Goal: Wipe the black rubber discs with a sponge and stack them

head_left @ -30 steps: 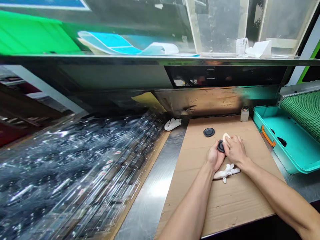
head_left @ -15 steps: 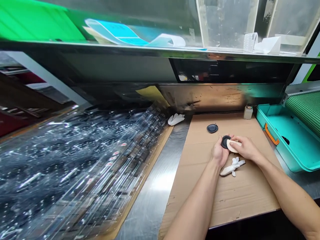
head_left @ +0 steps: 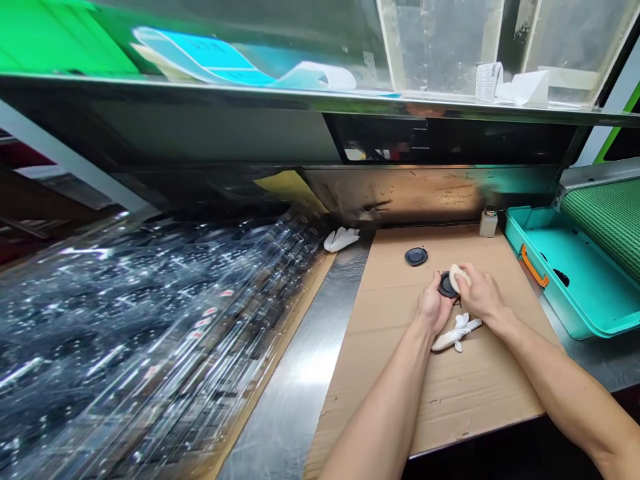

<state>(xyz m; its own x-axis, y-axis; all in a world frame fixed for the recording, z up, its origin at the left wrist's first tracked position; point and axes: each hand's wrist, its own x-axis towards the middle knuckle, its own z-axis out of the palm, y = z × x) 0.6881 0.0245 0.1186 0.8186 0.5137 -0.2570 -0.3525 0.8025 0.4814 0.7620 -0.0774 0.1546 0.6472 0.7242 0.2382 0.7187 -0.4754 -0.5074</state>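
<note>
My left hand (head_left: 433,308) grips a small black round part (head_left: 445,285) above a sheet of brown cardboard (head_left: 450,387). My right hand (head_left: 480,297) pinches a cream-coloured pad (head_left: 457,275) and presses it against that part. A second black round part (head_left: 416,256) lies on the cardboard just beyond my hands. A crumpled white glove (head_left: 456,333) rests on the cardboard under my wrists.
A teal tray (head_left: 575,293) with an orange handle holds black parts at the right, beside a green ribbed belt (head_left: 610,220). A small bottle (head_left: 489,222) stands by the back wall. Stacked clear plastic trays (head_left: 150,333) fill the left. Another white glove (head_left: 341,238) lies beside them.
My right hand has shifted the cream pad across the black part, out to the right and back over its top. My left hand keeps its grip. The camera view has drifted slightly.
</note>
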